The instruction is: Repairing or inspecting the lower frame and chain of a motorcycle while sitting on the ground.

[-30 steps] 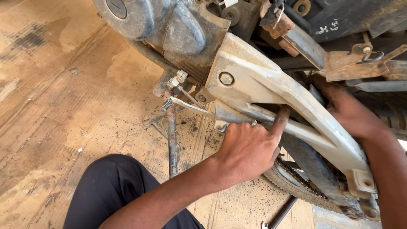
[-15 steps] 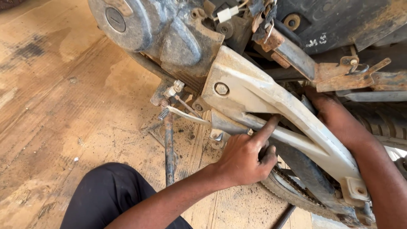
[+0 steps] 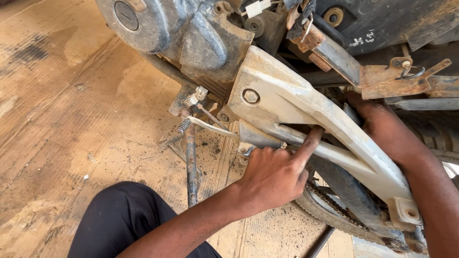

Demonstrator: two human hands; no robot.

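A motorcycle's worn white swingarm (image 3: 291, 102) runs from the engine (image 3: 191, 38) down to the right. My left hand (image 3: 272, 177) is at its opening. The index finger is stretched out and touches the edge of the gap, and the other fingers are curled by the lower bar. My right hand (image 3: 387, 131) reaches in behind the swingarm from the right, with its fingers hidden by the metal. A drive chain (image 3: 334, 208) and the rear tyre (image 3: 320, 215) show below the swingarm.
A side stand (image 3: 191, 167) with a spring drops to the dusty wooden floor (image 3: 71, 119). A rusty bracket (image 3: 397, 83) sticks out above my right hand. My dark-trousered knee (image 3: 119, 224) is at the bottom left. A thin metal rod (image 3: 319, 242) lies on the floor.
My left hand has shifted slightly along the swingarm and its index finger now points further into the gap. The right hand stays behind the swingarm.
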